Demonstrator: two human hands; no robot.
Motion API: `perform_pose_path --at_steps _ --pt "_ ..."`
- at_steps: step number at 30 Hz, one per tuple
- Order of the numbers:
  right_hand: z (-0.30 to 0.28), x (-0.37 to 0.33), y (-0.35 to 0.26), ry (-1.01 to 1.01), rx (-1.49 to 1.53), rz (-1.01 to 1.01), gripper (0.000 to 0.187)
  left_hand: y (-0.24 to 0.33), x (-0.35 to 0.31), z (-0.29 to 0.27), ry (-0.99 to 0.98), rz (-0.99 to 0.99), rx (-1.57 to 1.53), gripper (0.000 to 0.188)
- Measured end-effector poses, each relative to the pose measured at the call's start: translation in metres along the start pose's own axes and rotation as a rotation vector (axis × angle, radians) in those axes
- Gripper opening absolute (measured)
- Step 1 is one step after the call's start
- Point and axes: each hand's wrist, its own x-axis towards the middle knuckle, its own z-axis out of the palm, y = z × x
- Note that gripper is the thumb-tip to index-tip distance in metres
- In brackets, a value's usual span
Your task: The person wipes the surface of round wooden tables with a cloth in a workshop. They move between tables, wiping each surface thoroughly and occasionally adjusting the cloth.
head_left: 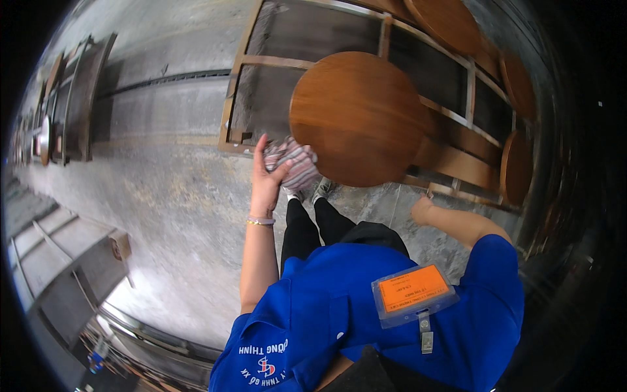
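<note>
My left hand [266,175] holds a crumpled, striped cloth [295,162] between its thumb and fingers. The cloth lies against the left edge of a round brown wooden top [353,117]. Beneath that top is a wooden frame [245,60] with dark panels. My right hand [422,208] is beside the frame's near edge, below and right of the round top. Its fingers are hidden, and I cannot make out whether it holds anything.
More round wooden tops [450,23] lie along the frame at the far right. A grey metal-framed table [65,242] stands at the lower left, with another rack [85,98] at the upper left. Concrete floor [176,196] lies between them.
</note>
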Motion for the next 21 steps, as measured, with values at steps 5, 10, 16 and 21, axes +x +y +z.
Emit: perform_pose_path --at_steps 5,10,16,21 --pt "0.029 0.004 -0.024 0.169 0.458 0.169 0.038 0.005 0.033 0.066 -0.232 0.029 0.507 0.082" --pt "0.036 0.018 -0.057 0.475 1.09 0.292 0.041 -0.048 0.066 0.09 -0.119 0.513 1.41 0.077" --pt "0.004 0.067 -0.081 1.191 2.071 0.632 0.037 -0.101 0.069 0.105 -0.183 0.52 1.752 0.095" --pt "-0.039 0.094 -0.072 1.695 1.953 0.53 0.037 -0.128 0.076 0.148 -0.33 0.629 1.798 0.094"
